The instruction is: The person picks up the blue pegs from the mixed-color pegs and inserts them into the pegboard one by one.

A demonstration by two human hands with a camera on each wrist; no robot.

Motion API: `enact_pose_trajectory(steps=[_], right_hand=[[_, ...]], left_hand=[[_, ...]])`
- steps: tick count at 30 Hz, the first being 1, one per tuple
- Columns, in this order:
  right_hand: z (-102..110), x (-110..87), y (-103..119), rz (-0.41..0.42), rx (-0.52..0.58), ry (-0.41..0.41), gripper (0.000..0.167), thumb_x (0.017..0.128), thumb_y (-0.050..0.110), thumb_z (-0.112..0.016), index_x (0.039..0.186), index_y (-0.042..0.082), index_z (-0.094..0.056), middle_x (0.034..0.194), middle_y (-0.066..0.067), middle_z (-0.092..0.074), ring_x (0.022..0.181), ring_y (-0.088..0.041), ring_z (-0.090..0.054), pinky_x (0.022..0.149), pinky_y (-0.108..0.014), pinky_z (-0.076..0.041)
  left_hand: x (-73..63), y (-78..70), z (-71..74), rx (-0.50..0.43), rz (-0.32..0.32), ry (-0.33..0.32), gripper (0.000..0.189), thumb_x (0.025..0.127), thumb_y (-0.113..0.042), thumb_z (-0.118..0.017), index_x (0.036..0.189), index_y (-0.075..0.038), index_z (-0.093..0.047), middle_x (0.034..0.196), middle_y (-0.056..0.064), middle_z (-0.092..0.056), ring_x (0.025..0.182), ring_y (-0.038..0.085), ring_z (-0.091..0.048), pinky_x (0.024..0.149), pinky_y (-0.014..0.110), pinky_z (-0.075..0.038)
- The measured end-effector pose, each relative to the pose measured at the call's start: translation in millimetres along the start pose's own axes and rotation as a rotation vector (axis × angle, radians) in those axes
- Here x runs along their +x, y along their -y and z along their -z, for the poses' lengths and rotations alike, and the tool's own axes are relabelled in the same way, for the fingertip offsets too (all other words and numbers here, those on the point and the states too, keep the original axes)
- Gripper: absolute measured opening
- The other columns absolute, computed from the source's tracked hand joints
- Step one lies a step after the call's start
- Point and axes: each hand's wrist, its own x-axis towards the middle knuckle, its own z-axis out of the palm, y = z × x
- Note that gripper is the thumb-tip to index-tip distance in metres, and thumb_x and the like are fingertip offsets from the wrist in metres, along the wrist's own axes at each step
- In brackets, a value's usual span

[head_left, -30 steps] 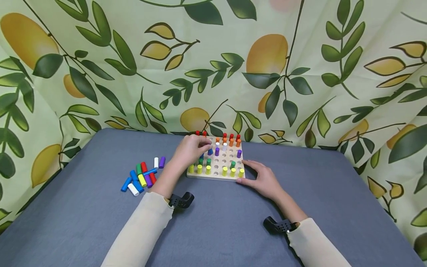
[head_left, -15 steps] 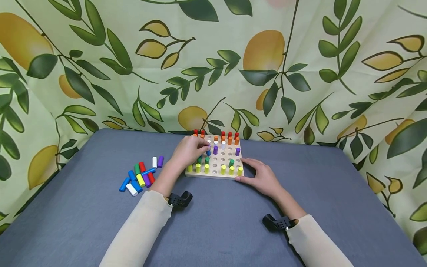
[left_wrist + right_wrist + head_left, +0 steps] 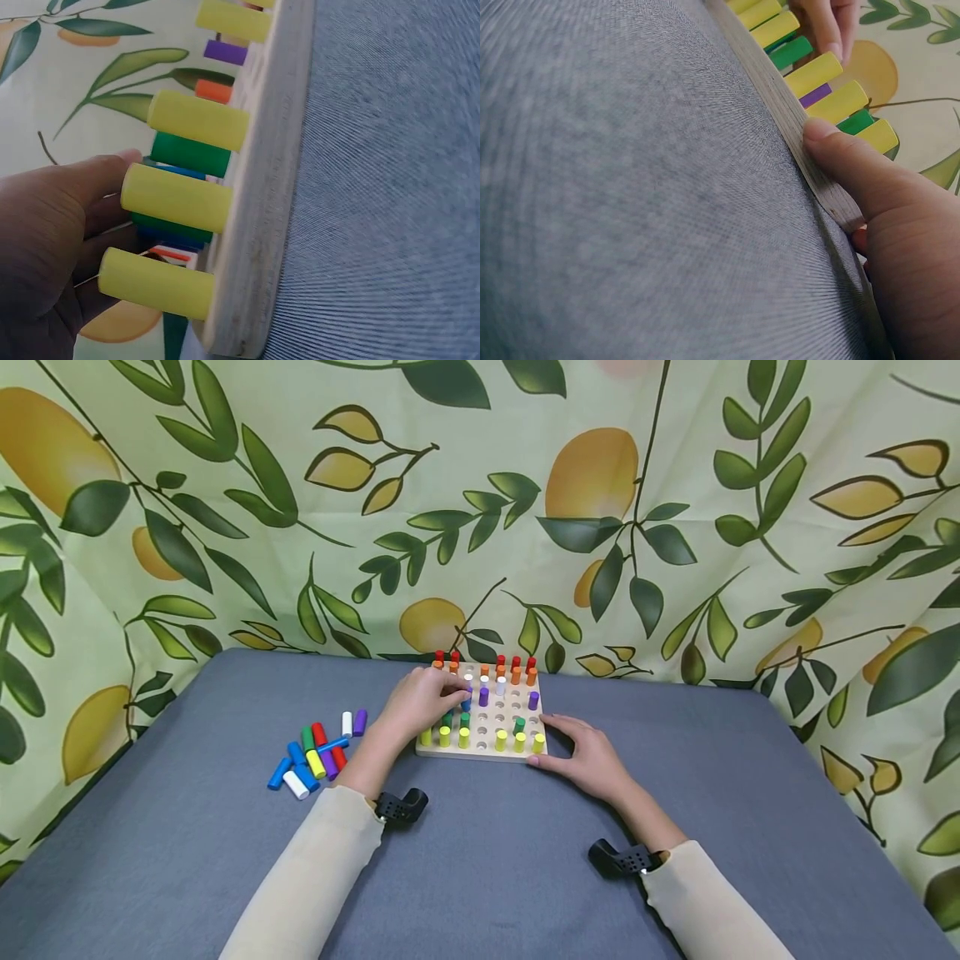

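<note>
The wooden pegboard (image 3: 472, 755) lies at the back middle of the table, with rows of red, orange, white, purple, blue, green and yellow pegs. My left hand (image 3: 420, 700) reaches over its left side, thumb and fingertips pinching a purple peg (image 3: 468, 692). A blue peg (image 3: 466, 704) stands just in front of it. In the left wrist view, yellow pegs (image 3: 178, 196) partly cover the fingers. My right hand (image 3: 588, 762) holds the board's near right corner, its thumb (image 3: 822, 132) on the front edge and its fingers along the right side.
Left of the board lies a loose heap of pegs, among them a white peg (image 3: 296, 786), a yellow peg (image 3: 316, 765) and several blue ones. Another white peg (image 3: 347, 723) and a purple one lie slightly apart. A leaf-patterned cloth (image 3: 480, 552) hangs behind the table.
The purple peg shows more clearly at my left fingertips, above the blue peg, which stays in place. My right hand keeps its hold on the board. The head view has shifted slightly.
</note>
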Motion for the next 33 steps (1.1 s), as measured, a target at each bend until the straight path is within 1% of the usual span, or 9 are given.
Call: enact_pose_trajectory(steps=[4, 7, 12, 23, 33], right_hand=[[0.1, 0.6, 0.4, -0.001, -0.002, 0.001, 0.077, 0.081, 0.054, -0.08, 0.145, 0.017, -0.057, 0.146, -0.013, -0.058, 0.141, -0.036, -0.049, 0.115, -0.059, -0.038], [-0.3, 1.4, 0.4, -0.006, -0.001, 0.002, 0.077, 0.081, 0.054, -0.08, 0.145, 0.018, -0.057, 0.147, -0.013, -0.058, 0.141, -0.036, -0.049, 0.116, -0.059, -0.037], [-1.0, 2.1, 0.2, -0.005, -0.006, 0.001, 0.076, 0.082, 0.055, -0.079, 0.145, 0.018, -0.057, 0.147, -0.013, -0.057, 0.141, -0.037, -0.048, 0.116, -0.059, -0.037], [-0.6, 0.9, 0.1, -0.008, -0.012, 0.007, 0.078, 0.081, 0.056, -0.079, 0.145, 0.018, -0.056, 0.147, -0.013, -0.058, 0.141, -0.037, -0.048, 0.115, -0.06, -0.037], [-0.5, 1.0, 0.0, -0.001, -0.006, 0.003, 0.078, 0.081, 0.056, -0.079, 0.145, 0.018, -0.056, 0.148, -0.012, -0.058, 0.142, -0.036, -0.048, 0.116, -0.06, -0.036]], left_hand=[[1.3, 3.2, -1.6, 0.006, -0.01, 0.017, 0.022, 0.097, -0.028, -0.069, 0.113, -0.015, -0.079, 0.108, 0.001, -0.079, 0.1, 0.017, -0.071, 0.091, 0.041, -0.055], [1.8, 4.9, -2.3, -0.008, -0.01, 0.013, 0.021, 0.097, -0.027, -0.069, 0.112, -0.015, -0.079, 0.107, 0.001, -0.079, 0.102, 0.017, -0.071, 0.092, 0.04, -0.055], [1.5, 5.9, -1.8, -0.028, -0.012, 0.006, 0.02, 0.097, -0.025, -0.069, 0.11, -0.014, -0.08, 0.106, 0.002, -0.079, 0.101, 0.017, -0.071, 0.091, 0.04, -0.056], [1.1, 5.2, -1.4, -0.038, -0.003, 0.024, 0.021, 0.097, -0.027, -0.069, 0.11, -0.014, -0.08, 0.108, 0.002, -0.079, 0.1, 0.017, -0.071, 0.091, 0.04, -0.055], [0.2, 9.1, 1.7, -0.07, 0.001, 0.04, 0.021, 0.097, -0.024, -0.069, 0.112, -0.012, -0.079, 0.106, 0.004, -0.079, 0.097, 0.017, -0.069, 0.09, 0.039, -0.056]])
